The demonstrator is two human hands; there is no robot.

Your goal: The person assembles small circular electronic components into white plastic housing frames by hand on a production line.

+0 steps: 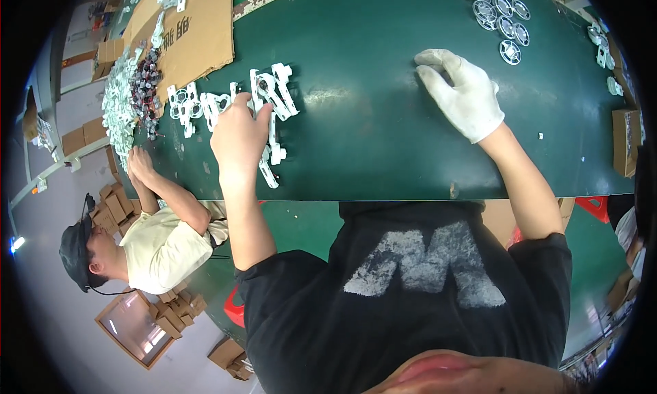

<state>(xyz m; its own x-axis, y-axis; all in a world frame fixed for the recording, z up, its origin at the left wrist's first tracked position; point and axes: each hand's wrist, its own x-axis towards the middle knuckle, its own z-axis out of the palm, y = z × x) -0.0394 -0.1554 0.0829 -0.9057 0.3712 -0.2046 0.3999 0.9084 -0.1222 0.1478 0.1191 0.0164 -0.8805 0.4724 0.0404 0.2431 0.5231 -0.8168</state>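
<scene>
My bare left hand (241, 135) is over a loose group of white plastic parts (277, 93) on the green table. Its fingers curl down at the near side of the group, thumb and forefinger on either side of one part; the fingertips are partly hidden. More white parts (183, 107) lie left of this hand, and one long piece (268, 169) sits to its right. My right hand (462, 93), in a white glove, hovers over the table to the right. Its thumb and forefinger are apart, with nothing visible between them.
Several round silver wheel-like pieces (506, 28) lie at the far right of the green table (369, 148). At the far left are a cardboard sheet (198, 38), a heap of pale parts (120, 93) and a dark-red pile (145, 86). A co-worker (164, 237) sits at the left edge.
</scene>
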